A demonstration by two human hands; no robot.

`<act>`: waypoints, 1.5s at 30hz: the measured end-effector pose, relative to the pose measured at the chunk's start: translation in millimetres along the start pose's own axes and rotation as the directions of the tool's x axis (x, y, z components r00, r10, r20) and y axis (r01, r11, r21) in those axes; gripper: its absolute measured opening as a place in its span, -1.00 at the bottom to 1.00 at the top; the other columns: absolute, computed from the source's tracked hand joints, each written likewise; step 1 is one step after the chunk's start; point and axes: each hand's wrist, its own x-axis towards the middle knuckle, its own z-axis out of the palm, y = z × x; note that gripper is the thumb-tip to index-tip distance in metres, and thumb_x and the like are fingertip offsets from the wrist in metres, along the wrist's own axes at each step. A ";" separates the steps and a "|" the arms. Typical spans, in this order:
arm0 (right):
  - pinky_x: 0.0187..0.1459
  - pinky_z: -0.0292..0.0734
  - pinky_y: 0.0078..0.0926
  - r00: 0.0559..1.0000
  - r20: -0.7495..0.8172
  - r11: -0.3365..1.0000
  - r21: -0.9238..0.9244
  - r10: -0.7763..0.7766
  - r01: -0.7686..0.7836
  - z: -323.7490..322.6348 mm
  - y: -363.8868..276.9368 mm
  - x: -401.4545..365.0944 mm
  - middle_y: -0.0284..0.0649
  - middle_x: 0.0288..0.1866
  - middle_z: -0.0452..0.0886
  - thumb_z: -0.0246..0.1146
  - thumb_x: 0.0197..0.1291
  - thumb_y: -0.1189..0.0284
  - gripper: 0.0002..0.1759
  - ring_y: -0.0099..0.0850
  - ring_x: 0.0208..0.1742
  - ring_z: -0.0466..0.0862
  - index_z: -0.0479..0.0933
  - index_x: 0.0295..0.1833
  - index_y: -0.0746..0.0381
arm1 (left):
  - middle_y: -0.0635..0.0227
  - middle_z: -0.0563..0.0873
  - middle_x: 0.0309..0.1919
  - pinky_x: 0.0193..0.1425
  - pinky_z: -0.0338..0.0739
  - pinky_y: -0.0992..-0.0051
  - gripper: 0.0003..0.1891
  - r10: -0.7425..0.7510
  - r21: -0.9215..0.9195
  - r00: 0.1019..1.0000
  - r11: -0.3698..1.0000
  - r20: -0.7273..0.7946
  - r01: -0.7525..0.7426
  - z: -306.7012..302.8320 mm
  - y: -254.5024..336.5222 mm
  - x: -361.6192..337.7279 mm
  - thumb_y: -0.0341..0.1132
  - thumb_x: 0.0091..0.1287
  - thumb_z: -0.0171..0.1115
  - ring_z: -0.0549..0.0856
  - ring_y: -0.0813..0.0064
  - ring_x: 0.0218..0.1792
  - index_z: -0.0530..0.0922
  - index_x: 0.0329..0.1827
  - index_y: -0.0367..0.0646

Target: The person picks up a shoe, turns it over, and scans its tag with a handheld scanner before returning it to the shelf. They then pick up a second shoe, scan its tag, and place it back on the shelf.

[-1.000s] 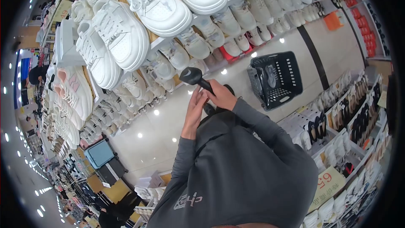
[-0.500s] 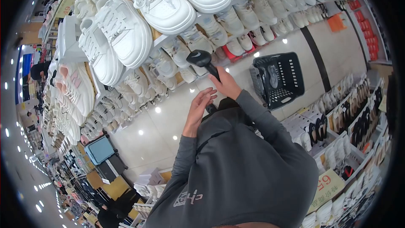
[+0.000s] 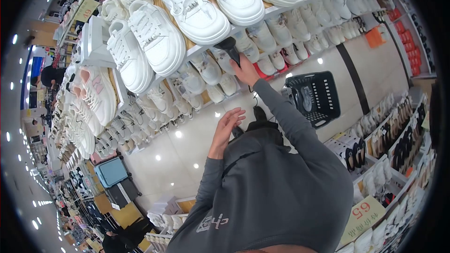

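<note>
Held out at the shelf edge, my right hand (image 3: pixel 246 71) is closed round the handle of a black handheld scanner (image 3: pixel 228 47). The scanner's head is close to the front of a white sneaker (image 3: pixel 192 10) on the upper shelf; whether they touch I cannot tell. My left hand (image 3: pixel 228 124) hangs over the floor in front of my body, its fingers loosely extended and holding nothing. More white sneakers (image 3: pixel 157 37) stand beside that one, and rows of light shoes (image 3: pixel 208 68) fill the lower shelf.
A black basket (image 3: pixel 330 96) with a grey item inside stands on the floor at the right. Shoe racks (image 3: pixel 370 159) with a yellow price sign (image 3: pixel 363 215) line the lower right. A blue suitcase (image 3: pixel 111 172) stands at the lower left. An orange box (image 3: pixel 375 36) lies farther off.
My right hand has moved the scanner forward, up to the shelf edge. My left hand is now farther from it, fingers extended. The view has shifted slightly.
</note>
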 end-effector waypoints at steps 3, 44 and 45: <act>0.00 0.55 0.09 0.994 -0.082 0.996 -0.065 -0.070 0.065 12.2 12.5 20.2 0.28 -0.01 0.62 0.22 0.50 0.24 -0.59 0.27 0.02 0.65 0.41 0.11 0.40 | 0.19 0.68 0.35 0.38 0.49 0.42 -0.55 0.003 -0.002 1.000 1.000 0.004 -0.003 -4.7 -2.2 -0.4 -0.16 0.68 0.12 0.67 0.39 0.31 0.48 0.48 -0.22; 0.23 0.49 0.09 0.950 -0.236 0.921 -0.375 -0.205 0.106 40.2 6.3 67.4 0.17 0.21 0.41 0.36 0.32 0.43 -0.47 0.19 0.23 0.51 0.34 0.29 0.38 | 0.19 0.68 0.35 0.37 0.51 0.41 -0.56 0.006 -0.001 1.000 1.000 0.010 -0.006 -11.4 -9.8 -4.4 -0.17 0.69 0.09 0.68 0.38 0.31 0.46 0.49 -0.21; 0.23 0.49 0.08 0.948 -0.244 0.927 -0.358 -0.206 0.110 39.1 6.5 66.0 0.16 0.21 0.42 0.36 0.31 0.45 -0.48 0.19 0.23 0.50 0.34 0.29 0.37 | 0.19 0.68 0.35 0.38 0.51 0.42 -0.56 0.007 -0.003 1.000 1.000 0.012 -0.007 -11.8 -10.3 -4.2 -0.17 0.69 0.09 0.68 0.38 0.31 0.46 0.49 -0.21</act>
